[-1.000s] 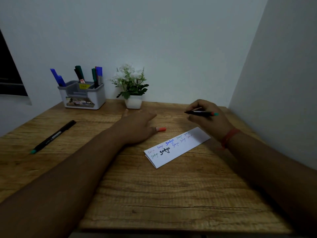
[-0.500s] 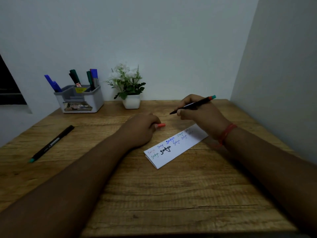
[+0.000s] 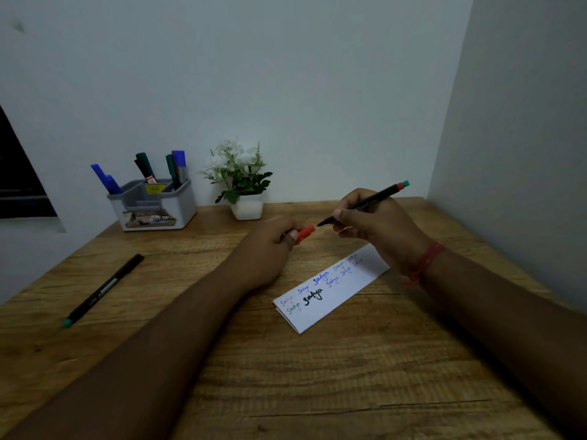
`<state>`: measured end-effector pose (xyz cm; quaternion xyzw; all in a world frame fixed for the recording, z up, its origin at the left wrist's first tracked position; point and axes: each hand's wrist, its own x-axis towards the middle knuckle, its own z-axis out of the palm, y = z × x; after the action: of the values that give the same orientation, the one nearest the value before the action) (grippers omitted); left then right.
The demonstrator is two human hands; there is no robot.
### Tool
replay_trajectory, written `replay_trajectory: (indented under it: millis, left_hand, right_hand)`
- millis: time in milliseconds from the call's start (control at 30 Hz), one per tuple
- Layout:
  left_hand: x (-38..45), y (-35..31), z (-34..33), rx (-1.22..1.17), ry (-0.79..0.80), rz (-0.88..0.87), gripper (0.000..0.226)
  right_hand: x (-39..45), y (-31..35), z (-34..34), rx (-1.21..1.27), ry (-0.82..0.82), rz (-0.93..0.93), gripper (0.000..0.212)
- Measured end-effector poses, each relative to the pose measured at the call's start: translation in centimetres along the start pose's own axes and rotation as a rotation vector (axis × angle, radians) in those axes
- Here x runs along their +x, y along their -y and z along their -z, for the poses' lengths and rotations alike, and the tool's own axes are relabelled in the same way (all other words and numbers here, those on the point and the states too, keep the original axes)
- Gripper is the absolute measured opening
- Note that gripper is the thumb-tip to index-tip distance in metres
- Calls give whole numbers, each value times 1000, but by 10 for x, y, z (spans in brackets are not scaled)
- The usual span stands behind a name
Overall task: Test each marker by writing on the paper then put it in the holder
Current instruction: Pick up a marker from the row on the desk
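Note:
My right hand (image 3: pixel 379 228) grips a thin black marker (image 3: pixel 368 202) with a teal and orange end, its bare tip pointing left. My left hand (image 3: pixel 266 249) pinches the orange cap (image 3: pixel 304 233), whose mouth sits just short of the marker's tip. Below the hands lies a folded white paper (image 3: pixel 330 292) with several coloured handwritten words. A grey and white holder (image 3: pixel 158 206) at the back left contains several blue and green markers. Another black marker (image 3: pixel 103 289) with a teal end lies on the desk at the left.
A small white pot with white flowers (image 3: pixel 243 182) stands by the back wall beside the holder. The wooden desk (image 3: pixel 301 376) fills a corner, with a wall close on the right. A dark window edge (image 3: pixel 19 179) shows at the far left.
My right hand swung the marker round so its tip points left. My left hand lifted the orange cap off the desk and brought it up to the tip.

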<state>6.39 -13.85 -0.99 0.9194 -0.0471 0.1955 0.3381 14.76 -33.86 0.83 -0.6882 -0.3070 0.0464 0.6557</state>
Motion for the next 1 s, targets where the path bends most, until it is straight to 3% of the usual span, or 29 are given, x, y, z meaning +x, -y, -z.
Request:
replay_trajectory:
  millis: [467, 833, 1000]
  left_hand:
    - [-3, -7, -1, -92, 18, -108, 25]
    - [-8, -21, 1, -152, 14, -55, 34]
    - [-8, -23, -1, -207, 7, -63, 32]
  right_hand:
    - [-5, -5, -7, 41, 90, 20, 17]
    - [-10, -9, -22, 248, 114, -3, 24]
    - [-6, -8, -21, 222, 109, -5, 18]
